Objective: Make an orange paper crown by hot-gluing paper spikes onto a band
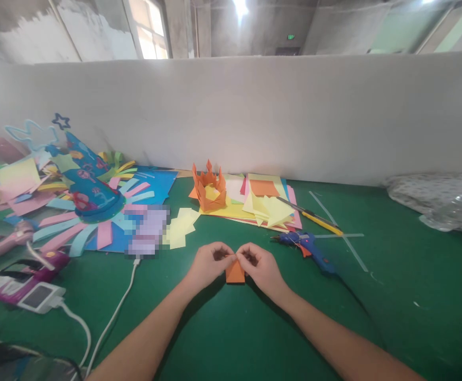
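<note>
Green tabletop (234, 338) beneath, I have left hand (213, 263) and right hand (261, 267) pinching the orange paper (235, 274) at its far end, equally near, its long axis seemingly pointing toward me.

Craft workshop: glue gun (314, 251), paper (273, 210)

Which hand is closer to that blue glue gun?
Right. The right hand is to the left of the blue glue gun; the left hand is farther left, across the orange paper.
</note>
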A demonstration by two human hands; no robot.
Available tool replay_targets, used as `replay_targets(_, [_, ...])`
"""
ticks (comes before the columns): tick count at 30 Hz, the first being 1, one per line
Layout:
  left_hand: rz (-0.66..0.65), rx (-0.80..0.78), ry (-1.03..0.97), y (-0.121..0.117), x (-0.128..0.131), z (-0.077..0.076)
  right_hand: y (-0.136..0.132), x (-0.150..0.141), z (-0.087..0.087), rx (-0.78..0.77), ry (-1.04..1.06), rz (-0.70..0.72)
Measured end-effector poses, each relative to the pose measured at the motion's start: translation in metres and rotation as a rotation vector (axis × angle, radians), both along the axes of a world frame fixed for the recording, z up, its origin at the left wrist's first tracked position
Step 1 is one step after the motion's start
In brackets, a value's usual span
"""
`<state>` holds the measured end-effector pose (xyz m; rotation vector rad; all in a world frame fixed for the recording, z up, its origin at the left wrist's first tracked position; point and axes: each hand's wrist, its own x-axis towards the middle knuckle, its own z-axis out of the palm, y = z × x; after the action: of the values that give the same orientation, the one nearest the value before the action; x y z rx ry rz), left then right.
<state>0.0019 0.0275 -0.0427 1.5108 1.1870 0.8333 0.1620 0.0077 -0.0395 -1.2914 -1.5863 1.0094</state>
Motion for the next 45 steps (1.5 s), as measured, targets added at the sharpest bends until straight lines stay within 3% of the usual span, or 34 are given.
replay_targets(14, [-0.070,0.040,0.028,0.000,0.000,0.001,-0.003,-0.004,0.006,0.014,-0.119,0.023])
replay_targets(24, [-0.030,0.071,0.133,0.003,-0.009,0.004,0.000,-0.001,0.003,-0.020,-0.124,-0.012])
replay_targets(30, [0.072,-0.064,-0.039,0.012,-0.023,0.004,0.005,0.019,0.019,-0.002,-0.128,-0.109])
replay_targets(38, [-0.026,-0.071,-0.320,0.000,0.001,0.009,0.009,0.008,0.021,-0.022,-0.066,-0.052])
replay_targets(42, [0.011,-0.068,-0.337,0.002,-0.004,0.010,0.007,0.010,0.024,0.017,-0.202,-0.014])
replay_targets(45, [0.048,-0.038,-0.229,0.006,-0.014,0.010,0.015,0.035,0.035,0.074,-0.318,-0.031])
